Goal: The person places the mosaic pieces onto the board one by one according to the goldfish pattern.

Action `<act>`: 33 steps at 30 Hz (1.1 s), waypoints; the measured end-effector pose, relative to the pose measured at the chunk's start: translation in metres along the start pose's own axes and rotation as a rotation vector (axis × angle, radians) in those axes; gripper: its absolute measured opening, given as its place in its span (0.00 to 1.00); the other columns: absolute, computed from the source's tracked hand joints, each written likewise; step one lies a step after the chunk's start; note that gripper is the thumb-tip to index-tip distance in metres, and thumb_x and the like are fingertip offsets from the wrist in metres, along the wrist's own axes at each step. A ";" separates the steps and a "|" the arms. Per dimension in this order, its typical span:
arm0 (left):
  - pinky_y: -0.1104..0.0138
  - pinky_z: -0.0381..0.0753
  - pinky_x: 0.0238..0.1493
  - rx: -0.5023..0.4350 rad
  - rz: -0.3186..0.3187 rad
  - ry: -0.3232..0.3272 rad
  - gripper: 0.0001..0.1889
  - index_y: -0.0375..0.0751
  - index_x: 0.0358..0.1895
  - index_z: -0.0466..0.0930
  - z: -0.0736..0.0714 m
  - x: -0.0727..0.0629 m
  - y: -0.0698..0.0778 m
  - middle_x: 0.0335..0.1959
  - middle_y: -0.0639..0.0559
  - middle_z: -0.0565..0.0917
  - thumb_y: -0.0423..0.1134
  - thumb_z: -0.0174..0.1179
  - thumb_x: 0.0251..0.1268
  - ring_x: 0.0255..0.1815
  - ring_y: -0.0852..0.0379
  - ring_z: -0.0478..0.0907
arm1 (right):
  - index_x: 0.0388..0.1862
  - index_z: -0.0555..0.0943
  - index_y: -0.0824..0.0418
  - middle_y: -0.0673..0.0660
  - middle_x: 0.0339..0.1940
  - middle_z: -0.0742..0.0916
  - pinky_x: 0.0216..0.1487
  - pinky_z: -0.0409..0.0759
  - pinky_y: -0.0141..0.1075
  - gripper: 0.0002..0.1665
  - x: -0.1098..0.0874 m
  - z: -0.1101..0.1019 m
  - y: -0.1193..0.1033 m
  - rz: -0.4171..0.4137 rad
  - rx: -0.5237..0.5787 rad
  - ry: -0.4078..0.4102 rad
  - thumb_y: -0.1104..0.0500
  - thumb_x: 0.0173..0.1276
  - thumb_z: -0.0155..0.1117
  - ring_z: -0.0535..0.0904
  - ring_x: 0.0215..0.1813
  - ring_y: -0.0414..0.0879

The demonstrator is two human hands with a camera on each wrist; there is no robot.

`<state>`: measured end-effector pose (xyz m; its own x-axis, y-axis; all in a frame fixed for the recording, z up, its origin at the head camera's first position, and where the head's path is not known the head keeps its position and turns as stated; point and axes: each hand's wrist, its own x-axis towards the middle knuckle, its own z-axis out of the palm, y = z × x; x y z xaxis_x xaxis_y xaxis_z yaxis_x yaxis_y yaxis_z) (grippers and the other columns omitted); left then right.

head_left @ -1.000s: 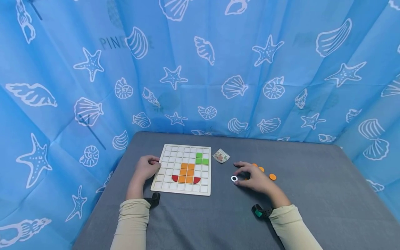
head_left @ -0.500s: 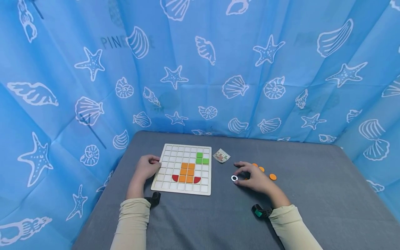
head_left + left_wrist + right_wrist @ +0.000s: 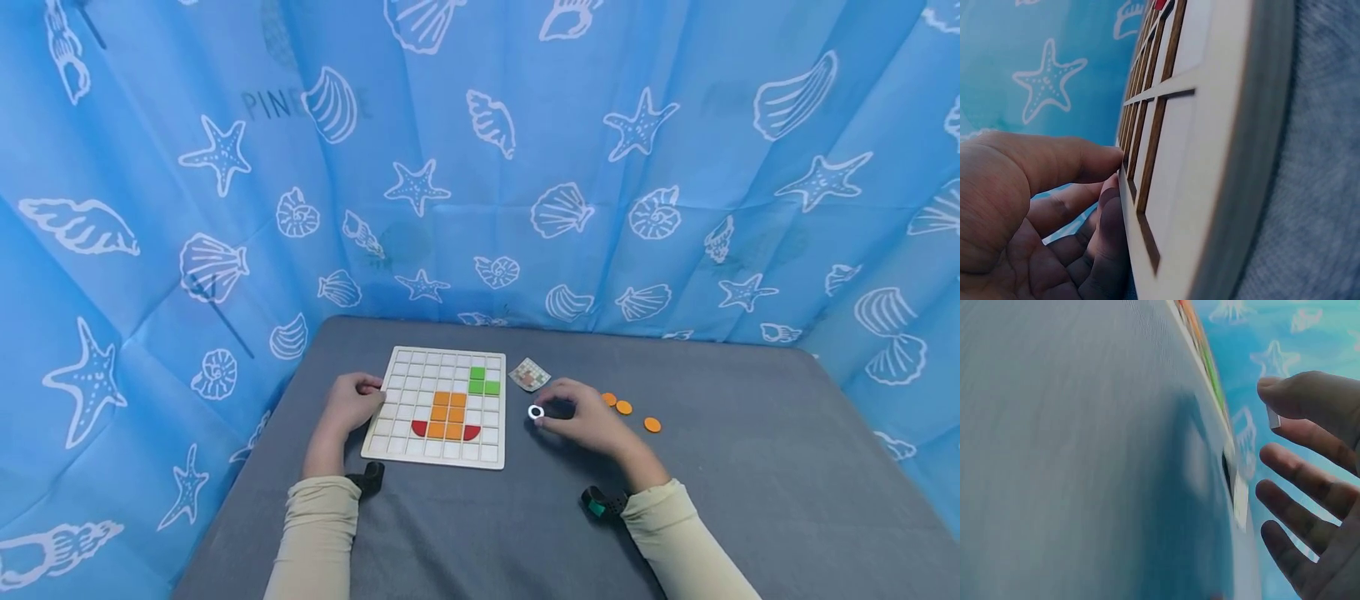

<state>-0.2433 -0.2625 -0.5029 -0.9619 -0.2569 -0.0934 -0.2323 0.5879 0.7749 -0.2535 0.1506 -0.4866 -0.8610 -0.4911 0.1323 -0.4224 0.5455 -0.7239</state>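
My left hand [image 3: 352,406] holds the left edge of a pale wooden grid board [image 3: 408,371]; in the left wrist view the thumb [image 3: 1079,159] lies on the rim, with fingers against its side. Orange squares [image 3: 448,414] fill a block on the board, flanked by red rounded pieces [image 3: 472,432]. Green squares [image 3: 477,386] sit toward its upper right. My right hand [image 3: 588,418] pinches a small white disc with a dark centre [image 3: 536,412] between thumb and finger, raised off the table right of the board. Edge-on, the disc [image 3: 1273,417] shows in the right wrist view.
A small pattern card [image 3: 530,375] lies just right of the board's upper corner. Loose orange round pieces [image 3: 652,425] rest on the grey table [image 3: 750,467] beyond my right hand. A blue shell-print curtain [image 3: 480,167] stands behind the table.
My right hand has moved left with the white disc, away from the orange round pieces and closer to the board. The left hand stays at the board's edge.
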 end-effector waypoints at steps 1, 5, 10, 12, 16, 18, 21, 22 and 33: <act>0.60 0.76 0.43 -0.006 0.002 -0.003 0.15 0.33 0.54 0.86 0.000 0.000 0.000 0.42 0.42 0.84 0.36 0.63 0.70 0.41 0.48 0.79 | 0.49 0.90 0.53 0.54 0.57 0.88 0.64 0.80 0.57 0.12 0.005 0.004 -0.004 -0.009 0.003 0.000 0.56 0.67 0.78 0.83 0.61 0.53; 0.60 0.77 0.43 -0.021 0.014 -0.012 0.15 0.33 0.55 0.86 0.000 0.000 -0.002 0.42 0.41 0.84 0.35 0.62 0.70 0.41 0.48 0.80 | 0.49 0.90 0.53 0.51 0.54 0.89 0.67 0.79 0.56 0.13 0.025 0.022 -0.018 -0.051 0.024 -0.021 0.55 0.67 0.79 0.83 0.61 0.52; 0.57 0.78 0.45 -0.027 0.012 -0.012 0.16 0.33 0.56 0.86 -0.001 -0.001 -0.003 0.44 0.41 0.84 0.35 0.61 0.70 0.42 0.47 0.80 | 0.50 0.90 0.57 0.53 0.53 0.90 0.66 0.80 0.57 0.14 0.051 0.049 -0.037 -0.136 0.076 -0.044 0.56 0.68 0.78 0.84 0.60 0.55; 0.57 0.78 0.46 -0.029 0.009 -0.013 0.16 0.33 0.56 0.86 -0.001 -0.001 -0.003 0.44 0.41 0.84 0.36 0.61 0.70 0.42 0.47 0.80 | 0.50 0.90 0.57 0.54 0.53 0.90 0.64 0.81 0.56 0.13 0.061 0.061 -0.045 -0.158 0.089 -0.060 0.56 0.69 0.77 0.84 0.60 0.54; 0.56 0.78 0.47 -0.029 0.006 -0.012 0.16 0.33 0.56 0.86 -0.001 0.000 -0.001 0.44 0.41 0.84 0.36 0.61 0.70 0.43 0.47 0.80 | 0.49 0.90 0.56 0.53 0.53 0.89 0.60 0.83 0.52 0.11 0.077 0.082 -0.059 -0.161 0.103 -0.111 0.55 0.70 0.76 0.84 0.58 0.51; 0.56 0.78 0.47 -0.023 0.006 -0.010 0.16 0.33 0.56 0.86 -0.001 0.000 -0.001 0.44 0.41 0.84 0.36 0.62 0.70 0.43 0.47 0.81 | 0.48 0.90 0.56 0.52 0.53 0.89 0.60 0.83 0.50 0.11 0.084 0.090 -0.064 -0.156 0.097 -0.129 0.54 0.70 0.76 0.84 0.57 0.50; 0.56 0.78 0.47 -0.014 0.007 -0.008 0.16 0.34 0.56 0.87 0.000 0.000 -0.001 0.44 0.41 0.85 0.36 0.62 0.70 0.43 0.47 0.81 | 0.48 0.90 0.56 0.52 0.53 0.89 0.60 0.82 0.47 0.11 0.092 0.101 -0.068 -0.158 0.067 -0.143 0.54 0.70 0.76 0.83 0.57 0.48; 0.56 0.78 0.47 -0.012 0.006 -0.008 0.16 0.34 0.56 0.87 0.000 0.000 -0.001 0.44 0.41 0.85 0.36 0.62 0.70 0.43 0.47 0.81 | 0.48 0.90 0.55 0.51 0.53 0.89 0.61 0.82 0.45 0.11 0.095 0.104 -0.069 -0.161 0.050 -0.145 0.53 0.70 0.76 0.83 0.57 0.48; 0.58 0.77 0.47 -0.020 0.001 -0.003 0.15 0.34 0.55 0.87 0.000 0.001 -0.001 0.43 0.42 0.84 0.36 0.61 0.70 0.43 0.48 0.80 | 0.46 0.91 0.54 0.51 0.54 0.88 0.66 0.78 0.49 0.11 0.105 0.116 -0.078 -0.112 -0.034 -0.159 0.52 0.69 0.77 0.81 0.59 0.50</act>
<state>-0.2436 -0.2637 -0.5038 -0.9626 -0.2538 -0.0948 -0.2285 0.5726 0.7874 -0.2786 -0.0220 -0.4949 -0.7534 -0.6499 0.1000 -0.5245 0.5024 -0.6874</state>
